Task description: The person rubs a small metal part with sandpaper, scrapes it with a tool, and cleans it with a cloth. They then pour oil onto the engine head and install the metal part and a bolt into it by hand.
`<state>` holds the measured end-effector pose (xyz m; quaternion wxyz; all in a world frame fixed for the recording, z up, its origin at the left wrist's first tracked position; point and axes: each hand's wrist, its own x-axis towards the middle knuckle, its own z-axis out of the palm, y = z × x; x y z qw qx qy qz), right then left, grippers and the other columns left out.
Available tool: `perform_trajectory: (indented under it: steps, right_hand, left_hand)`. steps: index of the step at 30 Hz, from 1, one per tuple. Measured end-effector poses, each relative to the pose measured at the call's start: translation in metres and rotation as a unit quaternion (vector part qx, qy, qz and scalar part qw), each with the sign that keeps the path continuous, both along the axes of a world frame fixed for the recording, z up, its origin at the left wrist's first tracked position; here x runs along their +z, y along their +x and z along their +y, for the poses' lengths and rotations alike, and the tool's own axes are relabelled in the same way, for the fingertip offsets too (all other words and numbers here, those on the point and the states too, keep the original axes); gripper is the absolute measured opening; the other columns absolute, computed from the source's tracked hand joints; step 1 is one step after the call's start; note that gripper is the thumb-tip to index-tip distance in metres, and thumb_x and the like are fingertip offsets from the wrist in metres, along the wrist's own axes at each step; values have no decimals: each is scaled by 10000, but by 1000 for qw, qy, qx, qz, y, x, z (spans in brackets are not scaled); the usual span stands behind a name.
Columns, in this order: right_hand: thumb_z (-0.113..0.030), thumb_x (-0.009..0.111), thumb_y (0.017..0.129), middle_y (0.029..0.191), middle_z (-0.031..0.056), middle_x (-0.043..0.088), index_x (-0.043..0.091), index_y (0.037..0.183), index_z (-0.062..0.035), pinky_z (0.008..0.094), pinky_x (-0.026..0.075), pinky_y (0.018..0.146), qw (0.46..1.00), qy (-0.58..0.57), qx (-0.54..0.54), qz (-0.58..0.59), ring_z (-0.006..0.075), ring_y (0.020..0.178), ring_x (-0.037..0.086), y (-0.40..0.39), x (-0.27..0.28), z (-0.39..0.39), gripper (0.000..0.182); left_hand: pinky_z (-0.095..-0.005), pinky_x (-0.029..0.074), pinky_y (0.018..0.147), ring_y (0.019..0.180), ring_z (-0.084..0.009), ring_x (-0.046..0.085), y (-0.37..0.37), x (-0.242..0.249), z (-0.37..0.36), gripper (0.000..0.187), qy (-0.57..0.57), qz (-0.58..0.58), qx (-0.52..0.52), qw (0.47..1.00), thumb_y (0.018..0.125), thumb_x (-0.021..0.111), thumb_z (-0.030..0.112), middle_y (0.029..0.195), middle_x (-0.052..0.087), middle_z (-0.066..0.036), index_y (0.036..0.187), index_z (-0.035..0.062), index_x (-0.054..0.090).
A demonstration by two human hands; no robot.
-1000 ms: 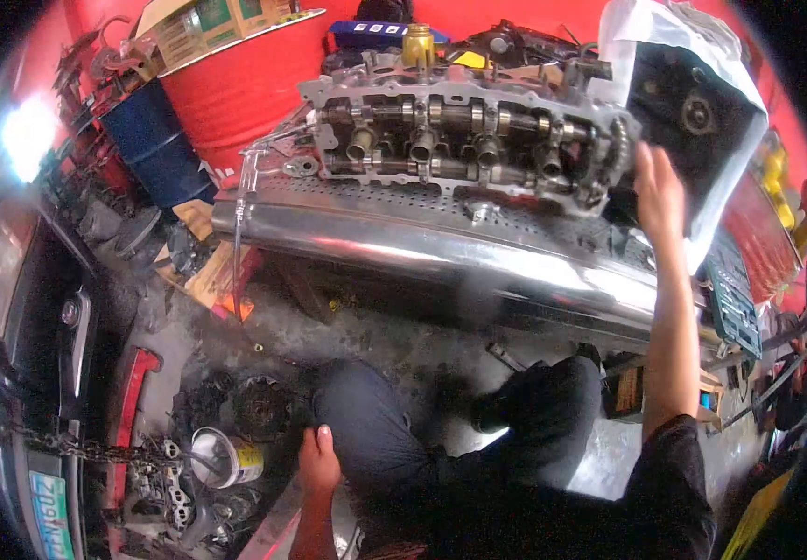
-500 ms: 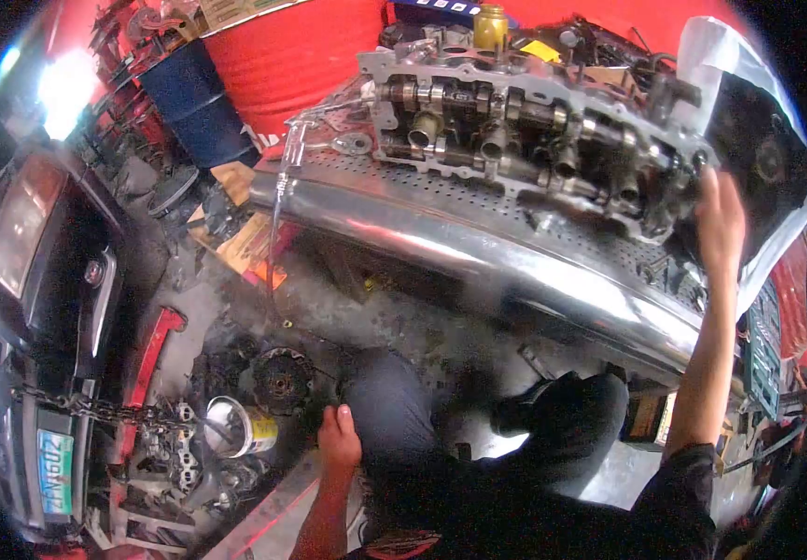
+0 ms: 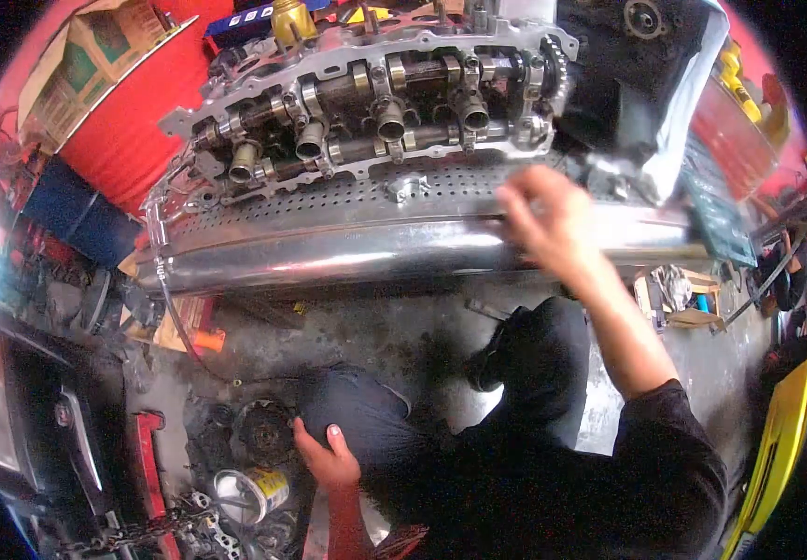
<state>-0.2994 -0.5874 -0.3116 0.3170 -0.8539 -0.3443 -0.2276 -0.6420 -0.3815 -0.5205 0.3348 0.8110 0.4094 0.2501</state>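
Note:
My right hand (image 3: 550,217) is above the rounded metal front edge of the bench (image 3: 394,245), blurred by motion; whether anything is between its fingers cannot be made out. Behind it, an engine cylinder head (image 3: 347,117) with its camshafts and round tubes showing stands on the perforated bench top. A small metal clamp-like part (image 3: 410,189) lies in front of the cylinder head, left of my right hand. My left hand (image 3: 329,454) rests by my left knee, thumb and fingers apart, holding nothing.
A dark car front (image 3: 39,420) stands at the lower left, near a white bucket (image 3: 252,495). A red drum (image 3: 133,112) and a blue drum (image 3: 81,213) are at the upper left. A green case (image 3: 716,210) sits at the bench's right end.
The view has turned to the right. My right hand has moved from the cylinder head's right end down to the bench's front edge. My left hand stays by the knee.

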Motion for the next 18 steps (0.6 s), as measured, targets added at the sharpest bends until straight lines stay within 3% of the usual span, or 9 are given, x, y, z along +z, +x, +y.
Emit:
perform_trajectory:
  steps: [2,4,5,8,9,12,15,18]
  right_hand:
    - [-341,629,868,975,194,650,617,1014,-19,461,466,882,998,-69,12,-6,375,957,621,-7,-6,25,354]
    - [-358,638,856,1105,211,626,578,1156,-26,473,414,972,998,-59,29,-21,390,1076,577,3,-19,47,452]
    - [-373,650,843,1198,225,589,529,1256,-27,468,374,1025,996,-72,37,31,388,1168,530,4,-19,55,553]
    - [-395,666,823,1237,234,570,506,1289,-20,464,346,1049,992,-91,60,58,381,1215,499,19,-25,69,620]
    - [-404,667,815,1266,238,555,485,1321,-15,460,323,1068,980,-117,74,141,382,1246,472,14,-6,67,664]
    - [-349,683,834,1280,240,557,474,1351,-17,415,399,1042,966,-148,119,177,365,1208,529,33,1,68,650]
    - [-308,660,856,1277,234,562,473,1359,-41,400,399,1046,962,-138,173,163,356,1208,537,41,-3,69,599]
    - [-228,678,840,1263,214,579,536,1305,-46,389,427,1013,962,-82,191,179,337,1180,559,44,-11,67,520]
  left_hand:
    - [-465,299,1086,1292,-445,381,2,4,-1,590,11,16,-5,1000,930,544,220,1383,389,-314,1384,-85,322]
    - [-470,298,1086,1291,-449,379,4,5,-5,592,15,19,-9,1000,926,551,220,1384,388,-317,1380,-87,327]
    - [-474,297,1086,1291,-453,376,4,7,-6,595,13,13,-10,1000,923,556,219,1386,385,-318,1379,-88,328]
    - [-487,305,1079,1282,-459,380,4,10,-10,591,25,29,9,999,910,569,193,1378,395,-314,1373,-89,334]
    - [-492,310,1074,1278,-460,384,4,10,-11,588,30,41,18,999,904,573,180,1373,401,-311,1370,-89,337]
    - [-501,329,1055,1256,-445,406,9,8,-10,552,152,-8,1,988,883,584,134,1346,444,-277,1349,-79,378]
    - [-501,345,1038,1239,-413,429,44,45,-12,515,233,-45,-43,971,860,591,93,1318,485,-232,1320,-66,423]
    - [-496,350,1034,1234,-399,439,81,65,-10,490,255,-104,-98,956,851,595,75,1309,504,-207,1299,-60,450]
